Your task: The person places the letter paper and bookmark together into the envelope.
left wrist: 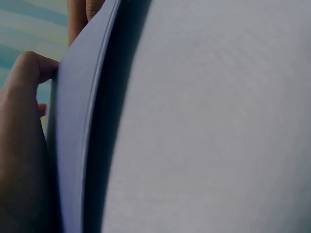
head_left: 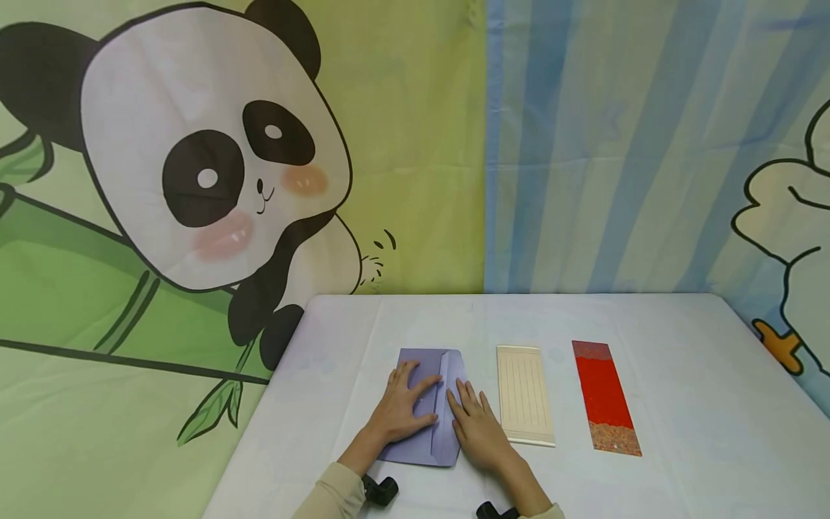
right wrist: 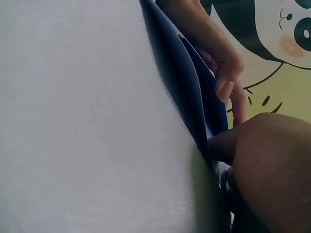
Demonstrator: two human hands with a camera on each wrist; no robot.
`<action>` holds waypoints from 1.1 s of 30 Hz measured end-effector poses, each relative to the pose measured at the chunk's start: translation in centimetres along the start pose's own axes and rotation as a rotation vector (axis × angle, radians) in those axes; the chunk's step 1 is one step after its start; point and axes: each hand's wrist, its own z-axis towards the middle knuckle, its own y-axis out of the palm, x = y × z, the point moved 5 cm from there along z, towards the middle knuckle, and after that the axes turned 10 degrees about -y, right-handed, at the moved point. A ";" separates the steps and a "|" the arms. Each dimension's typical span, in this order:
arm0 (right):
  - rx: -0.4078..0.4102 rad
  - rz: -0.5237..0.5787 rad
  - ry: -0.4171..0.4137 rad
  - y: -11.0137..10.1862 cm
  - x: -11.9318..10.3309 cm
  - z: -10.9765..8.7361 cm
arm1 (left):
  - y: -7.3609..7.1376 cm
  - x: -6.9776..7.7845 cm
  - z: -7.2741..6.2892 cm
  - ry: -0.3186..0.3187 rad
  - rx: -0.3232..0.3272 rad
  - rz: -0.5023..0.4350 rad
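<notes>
A purple envelope (head_left: pixel 421 450) lies upright to me on the white table, its narrow long flap (head_left: pixel 444 440) along the right side. My left hand (head_left: pixel 397 409) rests on its left part, fingers and thumb spread toward the flap. On the right edge, my right hand (head_left: pixel 481 436) lies with fairly straight fingers touching the flap. The left wrist view shows the envelope's edge (left wrist: pixel 77 107) slightly raised from the table beside the hand. In the right wrist view the envelope (right wrist: pixel 177 73) shows layers standing apart, with a thumb at its edge.
Right of the envelope lies a cream card with vertical lines (head_left: pixel 527 396). Farther right is a red strip with speckled ends (head_left: pixel 604 393). Black devices (head_left: pixel 381 491) sit at both wrists. A panda-printed curtain (head_left: pixel 415 144) hangs behind the white table (head_left: pixel 700 404).
</notes>
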 end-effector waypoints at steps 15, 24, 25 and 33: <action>-0.063 -0.023 0.014 -0.3 -0.5 0.1 | 0.4 -1.0 -1.3 -0.191 -0.065 0.157; -0.010 0.063 -0.013 -0.9 -0.2 1.0 | 0.0 -0.6 -0.8 -0.235 0.036 0.119; -0.007 0.075 -0.007 -0.9 -0.1 1.0 | 0.1 -0.6 -0.8 -0.242 0.032 0.116; 0.086 0.165 0.066 -1.5 0.6 0.7 | 0.2 -0.7 -0.9 -0.235 0.072 0.103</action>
